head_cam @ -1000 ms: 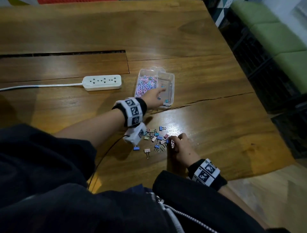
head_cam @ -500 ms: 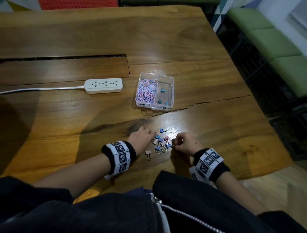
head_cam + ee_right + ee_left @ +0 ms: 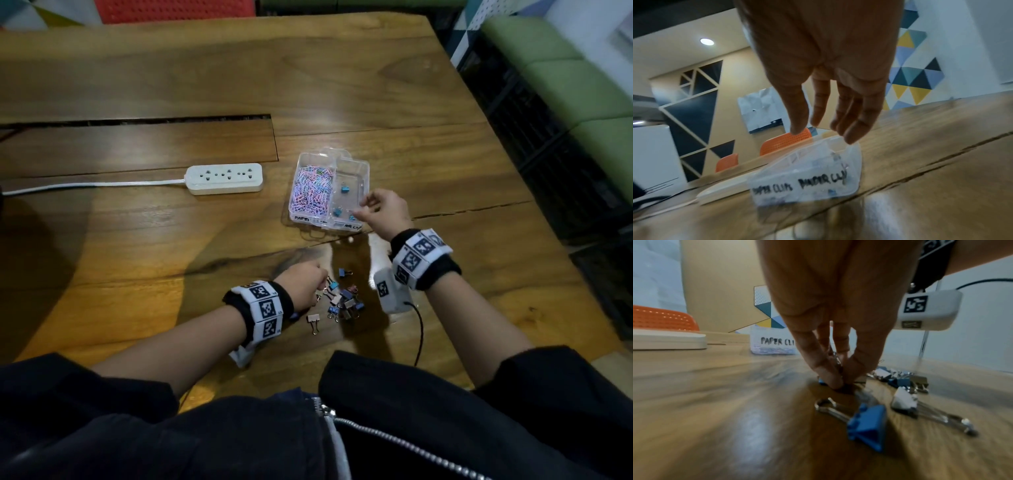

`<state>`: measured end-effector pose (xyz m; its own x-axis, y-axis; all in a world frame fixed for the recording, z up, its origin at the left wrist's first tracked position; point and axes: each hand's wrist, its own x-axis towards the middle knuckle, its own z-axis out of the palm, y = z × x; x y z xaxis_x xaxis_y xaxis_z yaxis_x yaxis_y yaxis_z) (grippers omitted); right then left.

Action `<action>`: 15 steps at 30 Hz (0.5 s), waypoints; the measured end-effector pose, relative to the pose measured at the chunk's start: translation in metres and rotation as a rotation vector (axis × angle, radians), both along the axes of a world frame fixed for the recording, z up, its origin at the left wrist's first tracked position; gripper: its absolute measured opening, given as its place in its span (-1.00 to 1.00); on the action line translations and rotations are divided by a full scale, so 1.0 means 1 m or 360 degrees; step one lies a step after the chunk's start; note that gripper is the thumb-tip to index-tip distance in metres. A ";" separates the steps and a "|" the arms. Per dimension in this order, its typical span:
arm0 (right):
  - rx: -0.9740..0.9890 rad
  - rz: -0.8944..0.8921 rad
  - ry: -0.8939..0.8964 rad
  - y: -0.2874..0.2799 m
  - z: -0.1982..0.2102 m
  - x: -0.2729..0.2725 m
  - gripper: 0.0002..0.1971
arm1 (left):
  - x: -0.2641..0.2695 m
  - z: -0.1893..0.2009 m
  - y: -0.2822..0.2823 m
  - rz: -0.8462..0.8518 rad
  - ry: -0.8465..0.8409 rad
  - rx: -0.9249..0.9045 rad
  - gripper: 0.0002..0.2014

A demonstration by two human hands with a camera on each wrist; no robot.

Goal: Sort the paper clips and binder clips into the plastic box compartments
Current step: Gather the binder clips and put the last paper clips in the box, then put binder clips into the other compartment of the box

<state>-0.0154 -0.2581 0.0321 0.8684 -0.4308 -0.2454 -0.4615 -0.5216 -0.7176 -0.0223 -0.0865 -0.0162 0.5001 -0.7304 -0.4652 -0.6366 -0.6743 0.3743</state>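
A clear plastic box (image 3: 363, 167) stands mid-table; its left compartment is full of pink and blue paper clips (image 3: 311, 192) and its right one has a few blue binder clips (image 3: 344, 188). Nearer me lies a pile of loose binder clips (image 3: 346, 302). My left hand (image 3: 320, 280) reaches down at the pile's left edge, and in the left wrist view its fingertips (image 3: 833, 382) pinch a binder clip against the wood. My right hand (image 3: 363, 205) hovers over the box's right compartment. Seen from the right wrist, its fingers (image 3: 857, 128) hang straight and empty above the box (image 3: 807, 183).
A white power strip (image 3: 224, 178) with its cable lies left of the box. A blue binder clip (image 3: 867, 425) and a white one (image 3: 904, 400) lie close to my left wrist. A crack (image 3: 472, 209) runs across the wood right of the box. The table's right edge (image 3: 534, 192) is near.
My right hand rose from the clip pile to above the box's right compartment and opened its fingers. My left hand, back from the box, stays at the pile and pinches a clip.
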 end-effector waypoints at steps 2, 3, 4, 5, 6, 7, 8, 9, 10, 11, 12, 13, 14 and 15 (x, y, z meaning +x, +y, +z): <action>-0.0028 0.0137 0.0148 0.008 -0.005 -0.014 -0.75 | 0.002 -0.001 0.000 0.0013 0.0023 -0.0010 -0.88; -0.0030 0.0237 0.0272 0.013 -0.008 -0.025 -0.66 | 0.003 -0.002 0.000 0.0032 0.0045 -0.0011 -0.88; -0.0051 0.0352 0.0416 0.017 -0.011 -0.037 -0.55 | 0.005 -0.002 0.000 0.0057 0.0069 -0.0016 -0.87; -0.0101 0.0474 0.0569 0.022 -0.016 -0.049 -0.43 | 0.008 -0.002 0.000 0.0100 0.0105 -0.0028 -0.87; -0.0182 0.0580 0.0705 0.027 -0.021 -0.060 -0.32 | 0.011 -0.001 -0.001 0.0167 0.0153 -0.0052 -0.88; -0.0286 0.0657 0.0805 0.031 -0.027 -0.071 -0.23 | 0.014 0.001 -0.002 0.0257 0.0217 -0.0091 -0.89; -0.0388 0.0704 0.0837 0.036 -0.033 -0.080 -0.19 | 0.018 0.005 -0.004 0.0352 0.0289 -0.0156 -0.89; -0.0461 0.0719 0.0804 0.040 -0.038 -0.087 -0.19 | 0.022 0.010 -0.007 0.0442 0.0358 -0.0232 -0.86; -0.0491 0.0707 0.0734 0.042 -0.043 -0.093 -0.24 | 0.027 0.016 -0.012 0.0521 0.0420 -0.0308 -0.82; -0.0482 0.0682 0.0663 0.043 -0.046 -0.096 -0.30 | 0.032 0.022 -0.018 0.0595 0.0475 -0.0389 -0.80; -0.0449 0.0659 0.0597 0.044 -0.049 -0.097 -0.38 | 0.038 0.029 -0.024 0.0666 0.0529 -0.0479 -0.81; -0.0414 0.0642 0.0538 0.043 -0.051 -0.099 -0.47 | 0.045 0.036 -0.032 0.0732 0.0566 -0.0564 -0.81; -0.0389 0.0634 0.0490 0.042 -0.052 -0.099 -0.55 | 0.052 0.041 -0.040 0.0797 0.0575 -0.0644 -0.80; -0.0375 0.0630 0.0453 0.040 -0.053 -0.100 -0.62 | 0.058 0.045 -0.049 0.0864 0.0565 -0.0712 -0.79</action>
